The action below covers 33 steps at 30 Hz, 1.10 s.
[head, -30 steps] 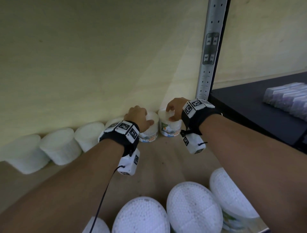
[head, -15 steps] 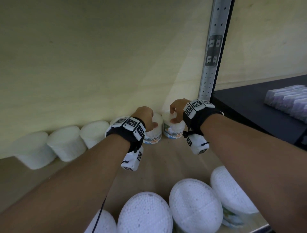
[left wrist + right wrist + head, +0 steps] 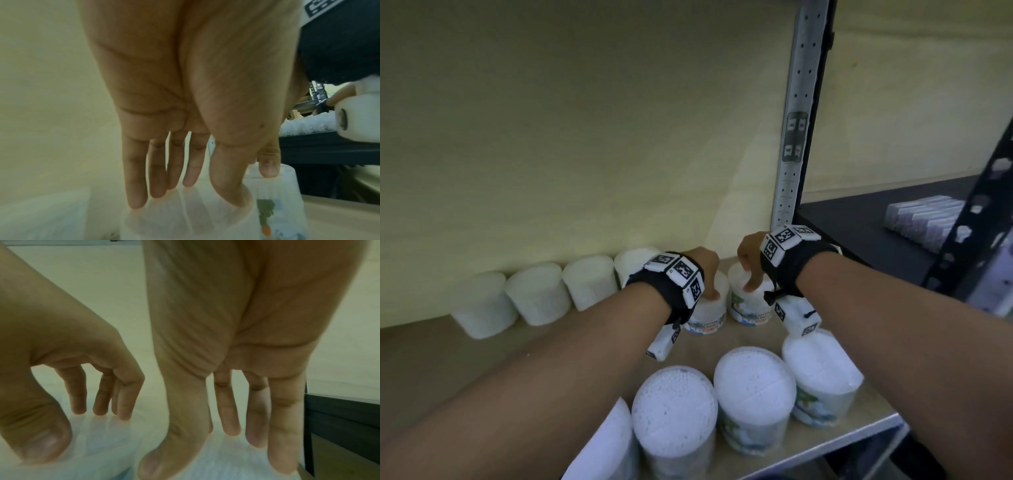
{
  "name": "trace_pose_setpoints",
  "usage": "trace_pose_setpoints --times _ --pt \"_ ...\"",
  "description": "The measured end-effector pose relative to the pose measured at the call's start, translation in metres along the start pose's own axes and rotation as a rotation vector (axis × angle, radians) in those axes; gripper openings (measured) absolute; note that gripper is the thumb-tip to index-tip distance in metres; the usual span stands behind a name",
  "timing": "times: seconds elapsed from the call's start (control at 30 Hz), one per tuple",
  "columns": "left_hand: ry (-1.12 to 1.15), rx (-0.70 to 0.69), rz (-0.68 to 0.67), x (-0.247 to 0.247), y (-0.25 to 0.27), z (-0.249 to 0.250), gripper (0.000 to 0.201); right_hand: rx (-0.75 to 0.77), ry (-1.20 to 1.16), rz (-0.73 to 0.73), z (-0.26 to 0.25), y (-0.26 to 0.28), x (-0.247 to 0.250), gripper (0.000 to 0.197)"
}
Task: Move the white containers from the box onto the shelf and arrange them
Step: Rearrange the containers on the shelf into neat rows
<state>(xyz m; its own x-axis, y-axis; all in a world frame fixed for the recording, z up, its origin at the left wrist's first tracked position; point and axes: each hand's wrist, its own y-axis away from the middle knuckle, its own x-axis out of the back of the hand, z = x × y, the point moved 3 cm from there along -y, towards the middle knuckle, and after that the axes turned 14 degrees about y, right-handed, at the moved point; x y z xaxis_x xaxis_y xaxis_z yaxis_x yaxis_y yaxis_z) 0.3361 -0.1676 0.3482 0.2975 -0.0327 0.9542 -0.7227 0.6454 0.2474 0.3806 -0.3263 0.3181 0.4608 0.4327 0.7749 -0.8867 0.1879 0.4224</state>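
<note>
Where the shelf [image 3: 431,356] meets the back wall [image 3: 585,137], the left container [image 3: 707,310] and right container [image 3: 751,306] stand side by side, tops gripped by the left hand [image 3: 700,267] fingers [image 3: 156,170] and right hand [image 3: 748,250] fingers [image 3: 228,410]; a row of containers [image 3: 537,298] runs left of them.

The pale wooden shelf [image 3: 558,346] carries white containers [image 3: 592,287] in two rows. The back row [image 3: 537,301] stands side by side against the rear wall. It ends at the right in two labelled containers [image 3: 751,308], near the grey metal upright [image 3: 796,120]. The front row [image 3: 753,380] stands along the front edge. Beyond the upright, a black shelf [image 3: 876,236] holds pale packets [image 3: 928,222].
</note>
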Motion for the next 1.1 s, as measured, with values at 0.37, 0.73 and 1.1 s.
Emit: trace_pose_setpoints --times 0.37,0.73,1.1 --pt "-0.082 -0.039 -0.048 -0.015 0.043 0.038 0.036 -0.015 -0.169 0.023 -0.013 0.143 0.005 0.043" --pt "-0.078 -0.065 0.002 -0.021 0.068 0.051 0.043 0.071 -0.178 0.070 -0.009 0.152 -0.014 0.050" --pt "0.096 0.020 -0.007 0.003 0.076 0.013 0.024 0.052 -0.369 0.277 -0.015 0.155 -0.001 0.035"
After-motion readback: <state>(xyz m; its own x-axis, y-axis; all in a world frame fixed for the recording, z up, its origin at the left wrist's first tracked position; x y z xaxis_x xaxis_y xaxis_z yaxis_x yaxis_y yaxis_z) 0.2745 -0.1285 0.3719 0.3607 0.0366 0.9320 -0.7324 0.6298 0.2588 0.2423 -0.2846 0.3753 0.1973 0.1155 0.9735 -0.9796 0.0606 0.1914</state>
